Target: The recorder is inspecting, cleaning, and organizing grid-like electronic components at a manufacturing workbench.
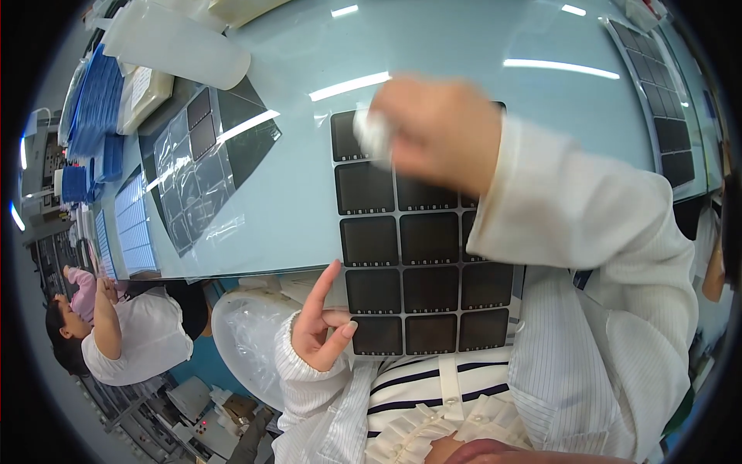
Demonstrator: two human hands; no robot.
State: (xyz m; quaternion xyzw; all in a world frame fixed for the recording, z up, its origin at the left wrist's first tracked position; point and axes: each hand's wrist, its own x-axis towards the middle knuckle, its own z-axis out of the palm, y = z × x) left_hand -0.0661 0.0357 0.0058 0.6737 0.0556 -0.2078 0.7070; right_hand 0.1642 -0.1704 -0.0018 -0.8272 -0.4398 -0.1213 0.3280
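Observation:
A pale sheet (399,240) bearing rows of dark rectangular panels lies partly on the glass-topped table and juts over its near edge toward my body. My left hand (318,334) is at its lower left edge, thumb tip over the border and index finger stretched up alongside; the other fingers are partly hidden. Over the top rows, my right hand (440,127) is smeared by motion and closed round a small white wad (375,138), which looks like cloth or tissue. The hand and its sleeve cover the upper right panels.
On the table (294,178), a clear panelled sheet (193,166) lies left and another dark-panelled sheet (657,93) far right. A translucent jug (178,46) lies near stacked blue sheets (97,104). A bag-lined white bin (247,332) stands below; a co-worker (143,340) is at left.

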